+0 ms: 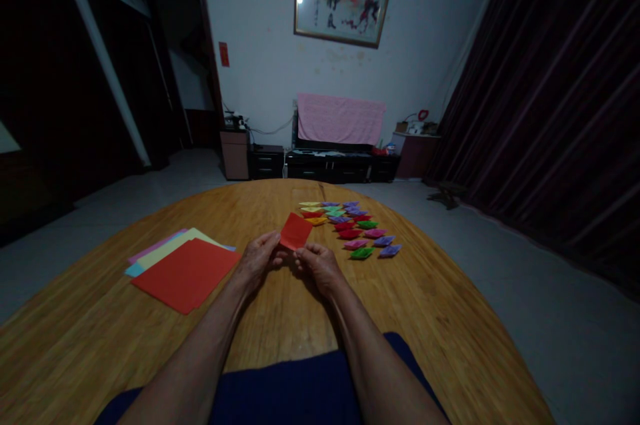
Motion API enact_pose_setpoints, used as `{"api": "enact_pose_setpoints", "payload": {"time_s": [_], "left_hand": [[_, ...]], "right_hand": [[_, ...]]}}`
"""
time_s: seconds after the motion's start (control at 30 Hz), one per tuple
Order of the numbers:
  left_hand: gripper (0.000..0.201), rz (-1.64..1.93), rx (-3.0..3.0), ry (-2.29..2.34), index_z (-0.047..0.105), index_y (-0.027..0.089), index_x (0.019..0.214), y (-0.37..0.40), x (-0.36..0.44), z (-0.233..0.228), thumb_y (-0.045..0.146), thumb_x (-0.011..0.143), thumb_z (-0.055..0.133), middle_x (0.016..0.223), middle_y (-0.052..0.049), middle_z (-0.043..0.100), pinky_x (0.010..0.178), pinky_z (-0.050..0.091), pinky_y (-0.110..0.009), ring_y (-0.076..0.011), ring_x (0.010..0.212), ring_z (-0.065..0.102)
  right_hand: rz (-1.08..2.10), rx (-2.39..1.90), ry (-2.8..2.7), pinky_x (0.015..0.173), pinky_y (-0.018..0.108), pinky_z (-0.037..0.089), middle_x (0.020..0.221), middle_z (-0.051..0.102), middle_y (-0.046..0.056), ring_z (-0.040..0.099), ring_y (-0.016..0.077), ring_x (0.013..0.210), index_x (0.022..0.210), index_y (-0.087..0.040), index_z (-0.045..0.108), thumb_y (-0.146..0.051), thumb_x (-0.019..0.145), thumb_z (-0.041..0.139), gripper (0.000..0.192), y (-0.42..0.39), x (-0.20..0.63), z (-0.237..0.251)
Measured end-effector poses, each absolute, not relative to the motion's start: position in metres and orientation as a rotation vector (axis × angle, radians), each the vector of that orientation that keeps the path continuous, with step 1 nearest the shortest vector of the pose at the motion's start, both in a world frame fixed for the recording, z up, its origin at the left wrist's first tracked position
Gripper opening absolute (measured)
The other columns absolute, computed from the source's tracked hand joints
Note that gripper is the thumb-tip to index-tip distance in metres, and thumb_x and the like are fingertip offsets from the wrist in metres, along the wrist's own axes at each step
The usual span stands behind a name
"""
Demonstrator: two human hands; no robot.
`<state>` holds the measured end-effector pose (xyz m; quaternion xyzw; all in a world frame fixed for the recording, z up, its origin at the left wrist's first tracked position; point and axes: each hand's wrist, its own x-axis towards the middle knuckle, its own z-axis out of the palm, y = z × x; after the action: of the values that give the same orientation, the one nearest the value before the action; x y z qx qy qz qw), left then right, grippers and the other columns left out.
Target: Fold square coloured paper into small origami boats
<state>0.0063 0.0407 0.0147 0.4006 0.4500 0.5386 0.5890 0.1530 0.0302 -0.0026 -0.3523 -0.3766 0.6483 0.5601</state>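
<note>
A small red piece of paper (297,230), roughly square and tilted, is held up between my two hands above the table. My left hand (261,256) pinches its left corner, thumb on top. At its lower right edge, my right hand (318,265) grips the paper between thumb and fingers. Just beyond and to the right stand several folded paper boats (349,234) in rows, coloured red, green, purple, pink, orange and yellow. Left of my hands lies a fanned stack of paper sheets (187,273), red on top, with yellow, blue and pink edges showing beneath.
Everything rests on a round wooden table (270,332). Across the floor, a low black cabinet (327,170) stands by the wall, with a pink cloth (340,120) draped above it. A dark curtain (540,98) hangs at the right.
</note>
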Motion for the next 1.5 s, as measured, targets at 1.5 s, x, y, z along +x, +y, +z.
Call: {"api": "enact_pose_setpoints", "payload": {"time_s": [1.5], "left_hand": [[0.027, 0.975, 1.112, 1.038, 0.054, 0.017, 0.054, 0.033, 0.004, 0.010, 0.031, 0.068, 0.073, 0.047, 0.001, 0.050, 0.043, 0.025, -0.023, -0.0075, 0.040, 0.041]], "right_hand": [[1.462, -0.908, -0.791, 0.046, 0.022, 0.038, 0.050, 0.053, -0.006, 0.044, 0.0071, 0.045, 0.061, -0.018, 0.055, -0.034, 0.051, 0.084, 0.035, 0.032, 0.155, 0.000]]}}
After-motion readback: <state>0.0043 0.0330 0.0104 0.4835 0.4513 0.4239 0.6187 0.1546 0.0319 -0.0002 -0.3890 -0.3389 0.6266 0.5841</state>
